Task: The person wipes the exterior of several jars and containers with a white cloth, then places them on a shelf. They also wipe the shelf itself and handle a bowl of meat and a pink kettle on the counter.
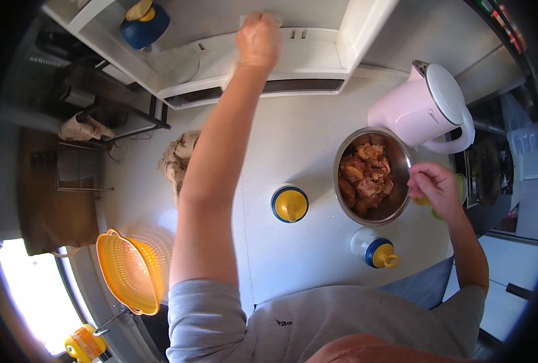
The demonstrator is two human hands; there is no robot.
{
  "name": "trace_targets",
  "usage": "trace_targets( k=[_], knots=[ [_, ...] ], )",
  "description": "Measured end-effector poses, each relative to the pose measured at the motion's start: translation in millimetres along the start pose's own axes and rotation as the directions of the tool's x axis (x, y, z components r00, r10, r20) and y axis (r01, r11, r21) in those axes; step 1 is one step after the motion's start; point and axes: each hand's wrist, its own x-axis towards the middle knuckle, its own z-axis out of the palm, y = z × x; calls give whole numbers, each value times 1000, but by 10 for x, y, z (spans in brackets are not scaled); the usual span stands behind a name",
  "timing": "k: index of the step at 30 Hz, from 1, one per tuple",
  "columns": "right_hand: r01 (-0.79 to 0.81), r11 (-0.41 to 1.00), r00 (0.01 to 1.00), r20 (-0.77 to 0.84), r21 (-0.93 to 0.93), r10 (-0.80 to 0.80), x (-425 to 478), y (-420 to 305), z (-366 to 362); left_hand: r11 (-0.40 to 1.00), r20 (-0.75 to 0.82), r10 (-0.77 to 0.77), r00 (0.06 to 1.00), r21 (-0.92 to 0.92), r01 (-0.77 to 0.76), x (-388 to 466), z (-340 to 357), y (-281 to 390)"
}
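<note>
Raised over the white shelf unit [305,56], my left hand [258,41] is a closed fist; something pale shows behind its knuckles, but what it holds is unclear. My right hand [432,188] pinches the right rim of a stainless steel bowl [402,199], with thumb and fingertips together. Chunks of raw-looking, reddish-brown marinated meat [366,179] lie in the bowl. Two bottles with blue collars and yellow caps are on the white counter: one upright [290,204] left of the bowl, another [373,249] just below it, its clear body visible.
A pink electric kettle [409,109] stands behind the bowl. Green-rimmed containers [460,190] are partly behind my right hand. A crumpled brown cloth or bag [176,159] lies beside my left forearm. An orange colander [128,272] is at the lower left. A blue-and-yellow container [146,29] is on the shelf.
</note>
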Motion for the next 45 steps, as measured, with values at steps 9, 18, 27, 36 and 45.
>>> trace_targets(
  k=[9, 18, 27, 36, 45],
  knots=[
    [178, 971, 982, 93, -157, -165, 54, -251, 40, 972, 354, -66, 933, 233, -20, 98, -372, -129],
    [20, 1000, 1000, 9, -17, -20, -164, 173, -132, 996, -100, -76, 992, -54, 71, 96, -318, -345],
    [434, 895, 898, 128, -104, -420, 1516, -1274, 933, 791, 117, -398, 910, -460, 405, 329, -528, 161],
    [640, 760, 731, -214, -116, -648, 2583, -1740, 1689, 451, 422, -422, 802, -669, 590, -548, -1400, -187],
    [516, -288, 135, 408, -807, -903, 3118, -1365, 2157, 718, 483, -481, 732, -262, 645, -1528, -1847, -321]
  ],
)
